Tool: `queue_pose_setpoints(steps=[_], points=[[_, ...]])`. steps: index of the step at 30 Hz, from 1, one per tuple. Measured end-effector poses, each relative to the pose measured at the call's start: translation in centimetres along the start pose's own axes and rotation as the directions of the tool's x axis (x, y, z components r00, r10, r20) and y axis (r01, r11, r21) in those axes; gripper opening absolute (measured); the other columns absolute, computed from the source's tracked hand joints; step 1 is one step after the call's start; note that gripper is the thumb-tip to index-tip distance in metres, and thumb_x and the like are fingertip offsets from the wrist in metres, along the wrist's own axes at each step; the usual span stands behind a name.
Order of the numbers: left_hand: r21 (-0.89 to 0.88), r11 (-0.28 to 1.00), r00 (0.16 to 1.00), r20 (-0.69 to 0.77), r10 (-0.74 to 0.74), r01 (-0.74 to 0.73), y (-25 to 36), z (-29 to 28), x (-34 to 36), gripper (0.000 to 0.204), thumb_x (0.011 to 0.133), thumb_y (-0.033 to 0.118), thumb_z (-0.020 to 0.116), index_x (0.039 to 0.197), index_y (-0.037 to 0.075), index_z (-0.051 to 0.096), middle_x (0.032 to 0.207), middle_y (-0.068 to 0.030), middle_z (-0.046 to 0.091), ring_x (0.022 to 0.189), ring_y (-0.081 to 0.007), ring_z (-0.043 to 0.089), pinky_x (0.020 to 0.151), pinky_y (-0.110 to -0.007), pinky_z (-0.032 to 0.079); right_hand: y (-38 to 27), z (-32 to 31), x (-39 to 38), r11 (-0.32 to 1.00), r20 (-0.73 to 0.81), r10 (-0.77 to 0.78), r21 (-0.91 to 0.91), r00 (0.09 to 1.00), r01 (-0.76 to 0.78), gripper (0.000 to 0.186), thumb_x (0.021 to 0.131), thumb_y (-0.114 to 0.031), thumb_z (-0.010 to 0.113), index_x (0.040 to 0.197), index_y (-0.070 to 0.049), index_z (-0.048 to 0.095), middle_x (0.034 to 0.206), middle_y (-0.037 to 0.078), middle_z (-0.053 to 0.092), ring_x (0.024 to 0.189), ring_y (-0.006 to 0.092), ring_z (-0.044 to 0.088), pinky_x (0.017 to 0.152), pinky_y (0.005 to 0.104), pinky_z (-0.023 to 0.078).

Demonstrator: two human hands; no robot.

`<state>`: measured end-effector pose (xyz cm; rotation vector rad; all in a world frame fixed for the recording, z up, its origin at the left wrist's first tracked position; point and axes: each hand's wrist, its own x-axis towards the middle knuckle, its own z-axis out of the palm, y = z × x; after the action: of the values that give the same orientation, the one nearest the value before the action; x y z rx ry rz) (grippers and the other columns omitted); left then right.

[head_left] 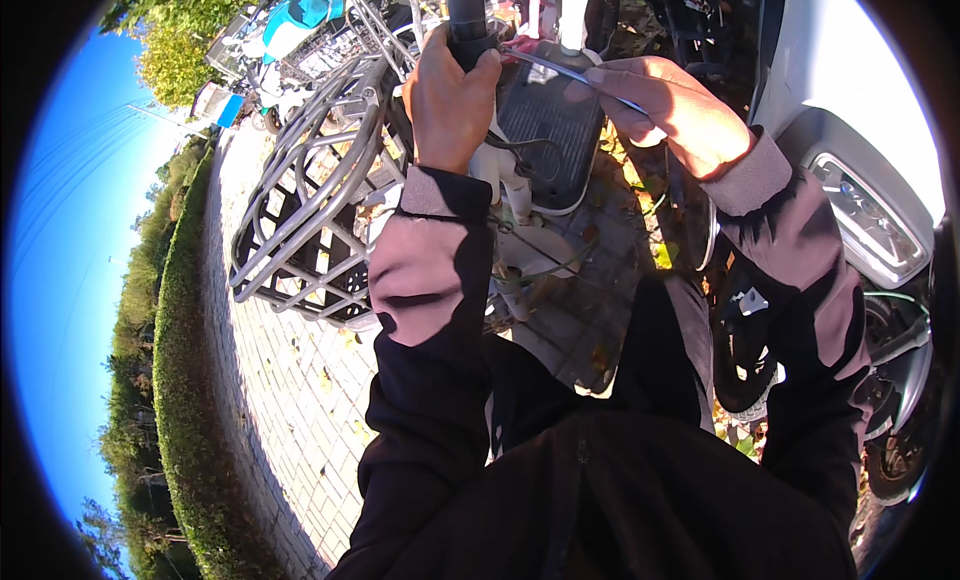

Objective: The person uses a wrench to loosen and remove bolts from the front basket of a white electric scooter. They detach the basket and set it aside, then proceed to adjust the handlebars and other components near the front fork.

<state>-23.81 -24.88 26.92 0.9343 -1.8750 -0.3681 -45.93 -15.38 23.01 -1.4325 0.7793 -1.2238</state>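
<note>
My left hand (450,105) is closed round the lower end of an upright black tube (466,15), with the thumb on its right side. Between the thumb and fingers of my right hand (675,110) is a thin, straight metal rod (555,68), perhaps a tool; its kind is not clear. The rod slants up to the left, and its far end comes close to my left thumb and a small pinkish-red part. Below the rod lies a ribbed black footboard (550,130) of a scooter, with a loose black cable (530,145) at its left edge.
A grey tubular rack (325,195) stands to the left, above brick paving (310,380). A white vehicle body (850,60) with a lamp is close on the right, beside a wheel (890,470). More parked bikes and a teal cover (303,20) fill the far side.
</note>
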Motion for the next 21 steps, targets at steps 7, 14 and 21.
queue_pose_setpoints(steps=[7, 14, 21], points=[[0.006, 1.000, 1.000, -0.005, -0.008, 0.008, 0.1, 0.0, -0.1, 0.034, 0.082, 0.022, 0.069, 0.106, -0.001, 0.063, 0.084, -0.0165, 0.068, 0.078, -0.0310, 0.067, 0.076, -0.040, 0.051, -0.3, -0.1, 0.2, 0.998, 0.152, 0.049, -0.038, 0.987, -0.044, 0.032, 0.103, -0.016, 0.050, 0.126, 0.004, 0.060, 0.063, -0.003, 0.044, 0.051, 0.0054, 0.039, 0.048, 0.0213, 0.033], [0.039, 0.999, 1.000, 0.008, -0.009, 0.009, 0.3, -0.1, 0.0, 0.035, 0.082, 0.022, 0.069, 0.108, -0.001, 0.063, 0.086, -0.0187, 0.069, 0.082, -0.0340, 0.068, 0.078, -0.041, 0.052, -0.8, 1.0, -0.2, 0.262, 0.181, -0.589, -0.879, 0.788, 0.398, 0.032, 0.098, -0.016, 0.056, 0.120, 0.006, 0.063, 0.073, 0.009, 0.059, 0.062, 0.0178, 0.056, 0.056, 0.0291, 0.044], [0.124, 0.992, 0.999, -0.006, -0.034, 0.035, 0.6, -0.1, -0.1, 0.039, 0.082, 0.024, 0.069, 0.113, -0.001, 0.063, 0.091, -0.0193, 0.070, 0.086, -0.0352, 0.069, 0.080, -0.042, 0.052, -0.9, 1.7, 0.1, 0.780, -0.135, -0.256, -0.614, 0.957, 0.122, 0.029, 0.096, -0.023, 0.058, 0.106, 0.001, 0.070, 0.065, 0.006, 0.056, 0.057, 0.0171, 0.051, 0.059, 0.0327, 0.042]])
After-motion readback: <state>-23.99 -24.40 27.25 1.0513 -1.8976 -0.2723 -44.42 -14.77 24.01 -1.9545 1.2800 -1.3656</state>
